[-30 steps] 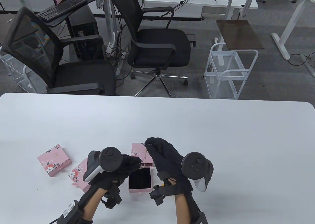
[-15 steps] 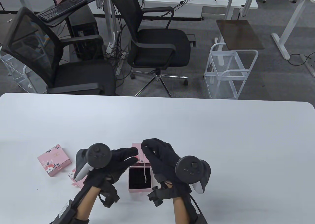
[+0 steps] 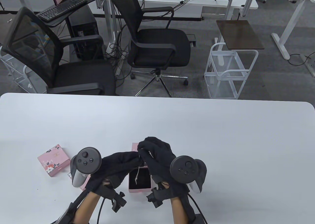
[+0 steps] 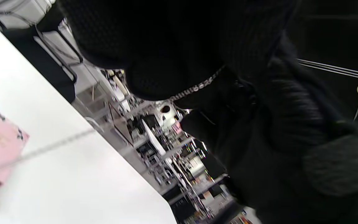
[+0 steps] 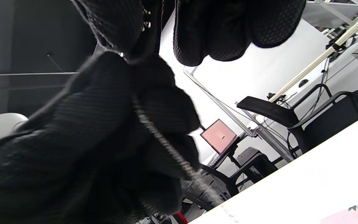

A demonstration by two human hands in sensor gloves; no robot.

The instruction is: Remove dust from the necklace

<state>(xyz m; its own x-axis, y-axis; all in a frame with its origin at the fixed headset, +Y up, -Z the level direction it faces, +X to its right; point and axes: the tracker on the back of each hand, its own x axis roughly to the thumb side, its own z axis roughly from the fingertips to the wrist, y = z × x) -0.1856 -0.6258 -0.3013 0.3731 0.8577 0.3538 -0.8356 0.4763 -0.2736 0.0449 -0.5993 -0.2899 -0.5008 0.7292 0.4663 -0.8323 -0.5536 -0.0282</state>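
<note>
- Your right hand (image 3: pixel 157 155) is raised just above the open pink box (image 3: pixel 139 178), fingers curled, with its fingertips (image 3: pixel 142 147) pinched on the upper end of the necklace (image 3: pixel 136 176).
- The necklace is a thin silver chain. It hangs from that pinch, and its lower end trails onto the black lining of the box, near the middle of the table (image 3: pixel 221 135) edge closest to you.
- Your left hand (image 3: pixel 118 163) sits just left of the right one, fingers reaching in so the two gloves touch. In the left wrist view the chain (image 4: pixel 194 88) runs taut across your gloved fingers (image 4: pixel 166 74), so they look closed on it.
- Expect it to handle as very light and completely limp: it will swing, kink or knot if you let slack build up.
- The links look fine and likely fragile, so keep the tension gentle and do not tug between the hands.
- Thick gloves on smooth metal may let it slip; pinch with thumb and fingertip rather than with the palm.
- Hold near one end and run the other hand's fingers down its length.
- Two closed pink boxes (image 3: pixel 53 160) lie to the left, well clear of the chain.
</note>
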